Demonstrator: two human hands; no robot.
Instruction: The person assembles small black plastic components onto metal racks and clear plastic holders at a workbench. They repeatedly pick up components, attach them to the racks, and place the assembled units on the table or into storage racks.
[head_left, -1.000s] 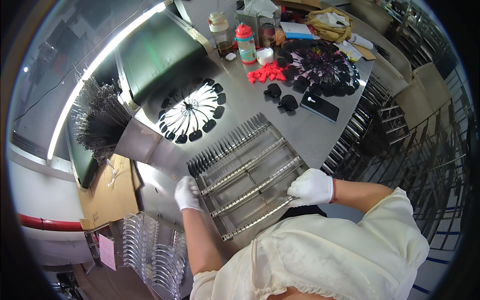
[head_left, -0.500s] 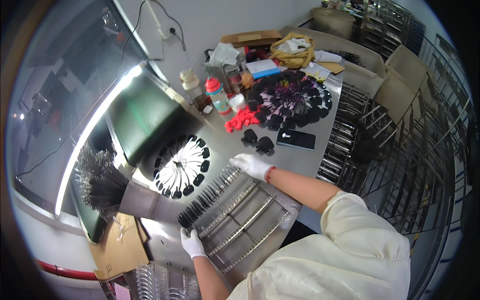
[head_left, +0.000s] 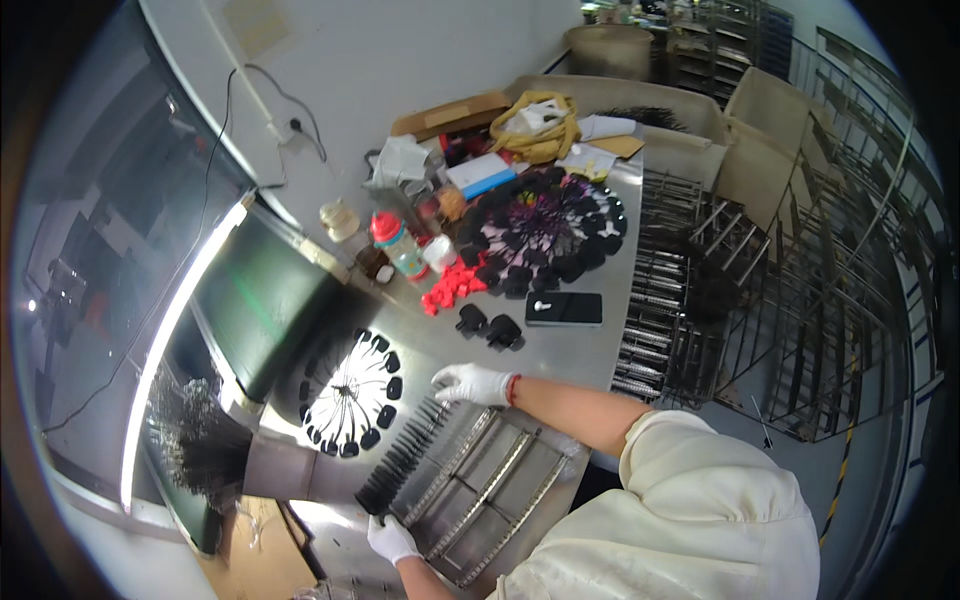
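A metal rack (head_left: 487, 482) with notched rails lies tilted at the table's near side, in front of me. Along its left edge stands a row of thin black pieces (head_left: 403, 455), packed tighter at the near end. My left hand (head_left: 396, 541), in a white glove, is closed on the rack's near left corner. By the far end of the row is my right hand (head_left: 474, 384), also gloved, with its thumb and fingers apart and nothing visible between them. Beyond the row, dark-tipped pieces form a ring (head_left: 348, 392) on a brightly lit spot.
Two black pieces (head_left: 490, 327) and a phone (head_left: 564, 309) lie beyond my right hand. Small red pieces (head_left: 455, 285), a red-capped bottle (head_left: 398, 245) and a larger ring of black pieces (head_left: 540, 232) are farther back. A bundle of thin rods (head_left: 205, 450) stands left. Metal racks (head_left: 650, 350) fill the right side.
The view has shifted, so the table and its things sit lower and more to the left. My right hand's fingers look more spread; my left hand stays at the rack's near corner.
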